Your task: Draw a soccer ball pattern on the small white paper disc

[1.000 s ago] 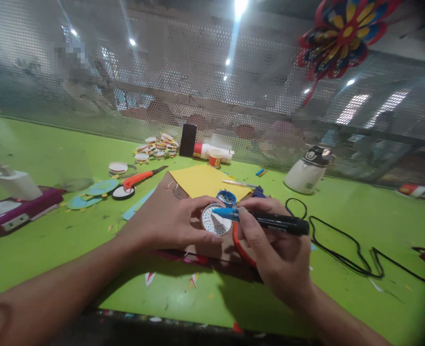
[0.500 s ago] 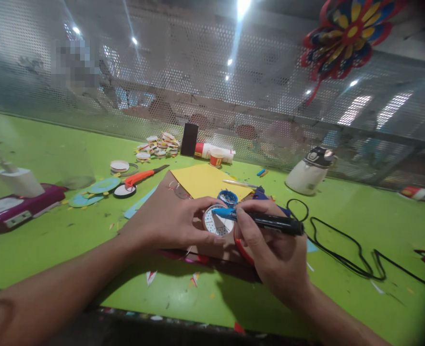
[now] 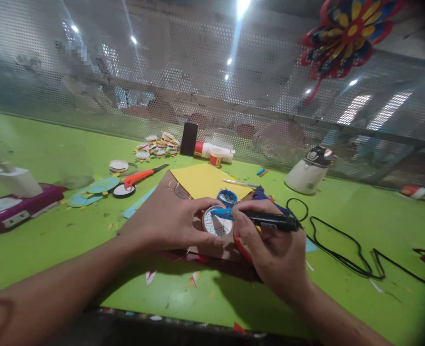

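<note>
Between the thumb and fingers of my left hand point(image 3: 176, 221) is a small round white disc point(image 3: 217, 227), divided by dark lines and dotted with blue. My right hand point(image 3: 277, 250) grips a marker point(image 3: 270, 220) with a black barrel and a blue front end. Its tip rests on or just above the upper part of the disc; I cannot tell which. Just behind the disc sits a blue round cap-like container point(image 3: 227, 197). A red ring-shaped handle point(image 3: 241, 247) is partly hidden under my right hand. Brown board point(image 3: 212, 250) lies beneath both hands.
Yellow paper point(image 3: 201, 180) lies beyond my hands. An orange utility knife point(image 3: 140, 178) and teal discs point(image 3: 97, 190) are to the left, near a purple power strip point(image 3: 21, 209). A white kettle point(image 3: 308, 173) and black cable point(image 3: 342, 245) are on the right.
The marker's rear end has dipped slightly left with my right hand, while its tip stays near the same spot on the disc. My left hand keeps its hold.
</note>
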`<state>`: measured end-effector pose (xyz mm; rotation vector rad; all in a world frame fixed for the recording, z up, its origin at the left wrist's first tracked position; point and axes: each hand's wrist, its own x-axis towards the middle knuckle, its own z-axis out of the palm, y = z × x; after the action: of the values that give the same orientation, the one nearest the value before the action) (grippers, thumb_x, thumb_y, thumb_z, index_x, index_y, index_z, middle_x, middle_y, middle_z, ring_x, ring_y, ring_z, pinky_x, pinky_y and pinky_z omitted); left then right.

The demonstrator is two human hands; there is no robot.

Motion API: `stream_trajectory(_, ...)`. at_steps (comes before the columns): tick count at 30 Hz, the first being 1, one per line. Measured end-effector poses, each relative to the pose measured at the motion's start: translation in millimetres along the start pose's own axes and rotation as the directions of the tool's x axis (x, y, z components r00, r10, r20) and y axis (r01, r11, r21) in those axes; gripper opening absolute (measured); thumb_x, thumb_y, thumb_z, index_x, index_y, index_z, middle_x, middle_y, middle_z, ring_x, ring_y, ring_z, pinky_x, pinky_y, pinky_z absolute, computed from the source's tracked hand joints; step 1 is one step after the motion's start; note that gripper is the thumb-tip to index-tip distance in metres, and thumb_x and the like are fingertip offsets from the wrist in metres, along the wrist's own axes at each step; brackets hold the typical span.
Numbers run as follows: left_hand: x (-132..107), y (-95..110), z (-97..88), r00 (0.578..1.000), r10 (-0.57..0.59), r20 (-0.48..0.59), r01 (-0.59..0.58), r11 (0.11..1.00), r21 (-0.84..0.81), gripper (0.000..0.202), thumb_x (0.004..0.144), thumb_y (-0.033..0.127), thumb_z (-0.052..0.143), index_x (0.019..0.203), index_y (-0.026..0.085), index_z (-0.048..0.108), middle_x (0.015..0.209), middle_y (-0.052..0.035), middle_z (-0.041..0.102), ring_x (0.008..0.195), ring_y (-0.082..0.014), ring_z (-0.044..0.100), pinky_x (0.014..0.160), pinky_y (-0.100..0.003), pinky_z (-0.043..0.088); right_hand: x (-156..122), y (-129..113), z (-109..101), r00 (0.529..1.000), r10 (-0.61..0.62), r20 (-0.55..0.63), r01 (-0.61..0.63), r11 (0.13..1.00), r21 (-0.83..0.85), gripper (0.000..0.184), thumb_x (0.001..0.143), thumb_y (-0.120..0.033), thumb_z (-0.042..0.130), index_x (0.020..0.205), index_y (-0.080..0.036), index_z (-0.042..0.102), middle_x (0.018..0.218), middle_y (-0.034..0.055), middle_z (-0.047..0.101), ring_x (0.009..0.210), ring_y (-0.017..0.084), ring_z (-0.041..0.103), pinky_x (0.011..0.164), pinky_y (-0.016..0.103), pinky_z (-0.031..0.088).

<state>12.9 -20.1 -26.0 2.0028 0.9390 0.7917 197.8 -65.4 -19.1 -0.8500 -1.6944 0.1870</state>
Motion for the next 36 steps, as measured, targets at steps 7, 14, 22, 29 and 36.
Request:
stream_trajectory(7,2,2,1.7,0.996,-0.011,0.083,0.010,1.000,0.016,0.043,0.071,0.032,0.074,0.111,0.019,0.066,0.085,-0.0011,0.072,0.078,-0.0190,0.064,0.067,-0.026,0.049,-5,8,0,1.000,0.013,-0.005,-0.013,1.000,0.006,0.007,0.085,-0.019,0.068,0.092,-0.020,0.066,0.080,-0.0009,0.070,0.074,0.012,0.067,0.070,0.023,0.052)
stream_trajectory(14,2,1,2.3,0.998,0.027,0.056,-0.032,0.996,0.083,0.038,0.069,0.029,0.075,0.106,0.021,0.069,0.085,-0.0001,0.073,0.085,-0.0220,0.066,0.075,-0.028,0.050,-2,6,1,0.997,-0.080,0.017,0.082,0.990,-0.112,0.004,0.084,-0.018,0.068,0.086,-0.019,0.065,0.073,-0.0020,0.069,0.066,0.010,0.066,0.062,0.020,0.051)
stream_trajectory(22,3,-1,3.3,0.997,0.000,0.075,-0.004,0.998,0.065,0.046,0.069,0.033,0.077,0.112,0.021,0.066,0.092,-0.0026,0.072,0.087,-0.0228,0.066,0.077,-0.031,0.052,-5,9,0,0.997,-0.072,-0.026,0.069,0.992,-0.109,0.004,0.084,-0.020,0.069,0.086,-0.020,0.066,0.074,-0.0017,0.070,0.066,0.011,0.066,0.062,0.022,0.051)
stream_trajectory(29,1,-5,4.8,0.999,0.004,0.032,-0.005,1.000,0.019,0.053,0.069,0.042,0.078,0.116,0.024,0.062,0.098,-0.0033,0.071,0.091,-0.0247,0.066,0.078,-0.033,0.052,0,12,-12,0.974,-0.068,-0.215,0.039,0.990,-0.138,0.004,0.088,-0.024,0.066,0.088,-0.021,0.067,0.072,-0.0022,0.067,0.063,0.012,0.065,0.063,0.027,0.053)
stream_trajectory(36,3,-9,2.4,0.999,0.026,0.029,-0.029,0.996,0.082,0.056,0.070,0.048,0.076,0.118,0.023,0.062,0.103,-0.0047,0.071,0.098,-0.0271,0.063,0.084,-0.035,0.050,8,21,-10,0.969,0.041,-0.242,-0.049,0.999,-0.025,0.014,0.089,-0.030,0.063,0.097,-0.021,0.068,0.081,0.0023,0.069,0.073,0.017,0.067,0.068,0.033,0.055)
